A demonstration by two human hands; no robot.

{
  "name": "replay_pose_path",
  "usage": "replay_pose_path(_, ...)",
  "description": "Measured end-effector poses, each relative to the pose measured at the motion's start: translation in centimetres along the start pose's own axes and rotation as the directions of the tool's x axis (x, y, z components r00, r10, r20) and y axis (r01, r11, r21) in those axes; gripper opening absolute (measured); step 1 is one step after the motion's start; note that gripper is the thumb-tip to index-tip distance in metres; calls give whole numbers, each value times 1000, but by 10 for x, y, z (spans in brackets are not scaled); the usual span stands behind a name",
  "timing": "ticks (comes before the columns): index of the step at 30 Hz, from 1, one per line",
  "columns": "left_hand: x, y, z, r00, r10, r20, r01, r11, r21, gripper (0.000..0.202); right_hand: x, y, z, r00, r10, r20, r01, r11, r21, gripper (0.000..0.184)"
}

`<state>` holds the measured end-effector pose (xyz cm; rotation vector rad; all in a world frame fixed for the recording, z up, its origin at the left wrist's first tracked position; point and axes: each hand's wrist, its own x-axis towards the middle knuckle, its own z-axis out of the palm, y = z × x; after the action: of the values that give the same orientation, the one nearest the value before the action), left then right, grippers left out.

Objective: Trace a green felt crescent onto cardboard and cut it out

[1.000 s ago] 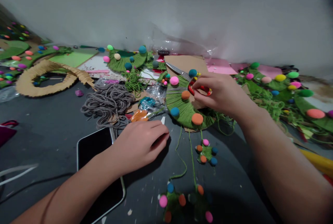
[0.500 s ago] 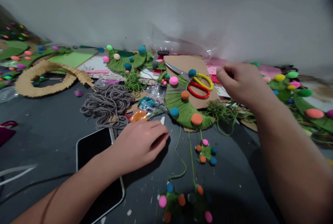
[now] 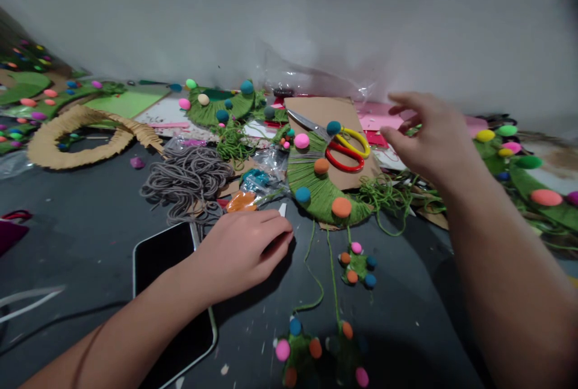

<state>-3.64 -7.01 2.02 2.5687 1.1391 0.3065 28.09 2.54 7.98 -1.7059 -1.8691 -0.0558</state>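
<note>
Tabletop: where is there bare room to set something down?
The widest free patch of tabletop lies left of the phone, in front of the paper ring and grey yarn. Another lies between the star ornament and the right arm. It is crowded along the wall, with scissors, a wreath and paper scraps.

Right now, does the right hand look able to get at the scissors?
Probably yes: the right hand is open beside the scissors, and nothing seems to cover their red and yellow handles.
</note>
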Motion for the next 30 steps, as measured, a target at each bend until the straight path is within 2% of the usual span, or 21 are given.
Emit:
replay_pose_path(3, 0, 0, 0, 1000, -4, -1, 4, 1000, 0, 29, 2, 0, 4, 994, 77, 76, -73, 996, -51, 24)
replay_pose_path(5, 0, -1, 0, 1000, -7, -2, 7, 1000, -1, 29, 2, 1, 8, 996, -1, 90, 3, 1000, -23, 24)
replay_pose_path(7, 1, -1, 0, 1000, -7, -6, 7, 1000, -4, 28, 1, 3, 12, 994, -76, 83, 75, 997, 8, 37)
replay_pose_path(8, 1, -1, 0, 1000, -7, -7, 7, 1000, -4, 28, 1, 4, 14, 993, -70, 99, 70, 998, 9, 37)
replay_pose_path(11, 1, 0, 0, 1000, -4, -13, 4, 1000, -6, 29, -1, 6, 21, 985, 10, 175, -13, 1000, 15, 20)
replay_pose_path(14, 1, 0, -1, 1000, 3, -21, -3, 1000, -11, 29, 0, 6, 33, 982, 20, 187, -36, 996, 84, 21)
replay_pose_path(18, 1, 0, -3, 1000, 6, -31, -6, 1000, 2, 28, 17, 13, 52, 990, -11, 138, -3, 995, 96, 39)
replay_pose_path(20, 1, 0, -3, 1000, -2, -21, 2, 1000, 16, 27, 29, 17, 57, 980, -27, 195, 7, 994, 105, 46)
replay_pose_path(22, 2, 0, -4, 1000, -11, -5, 11, 1000, 26, 28, 42, 19, 60, 953, -13, 302, -31, 990, 141, 50)
replay_pose_path(25, 3, -1, -4, 1000, -15, 15, 15, 999, 29, 30, 56, 17, 61, 914, 41, 404, -115, 980, 160, 44)
replay_pose_path(30, 4, -1, -4, 1000, -11, 1, 11, 1000, 12, 30, 64, 6, 63, 916, 38, 399, -82, 992, 94, 26)
